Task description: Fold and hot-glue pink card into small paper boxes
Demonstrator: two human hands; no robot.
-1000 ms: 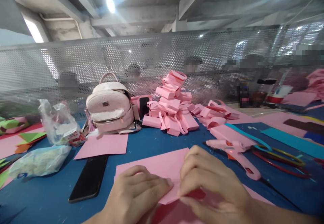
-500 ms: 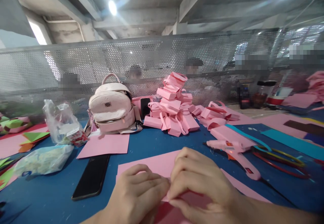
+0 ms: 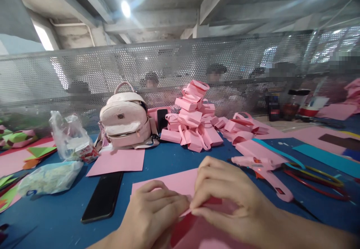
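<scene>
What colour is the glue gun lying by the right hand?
Pink glue gun, in the head view.

landmark: backpack (image 3: pixel 125 119) | pile of pink paper bags (image 3: pixel 194 119) just right | black phone (image 3: pixel 103 196) in front | pink glue gun (image 3: pixel 263 168) far right | plastic bag (image 3: pixel 70 138) left

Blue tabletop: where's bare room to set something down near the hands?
Bare blue shows left of the black phone, below the plastic bag, and between the pink sheet and glue gun. Crowded around the pink paper pile and hoops at right.
</scene>
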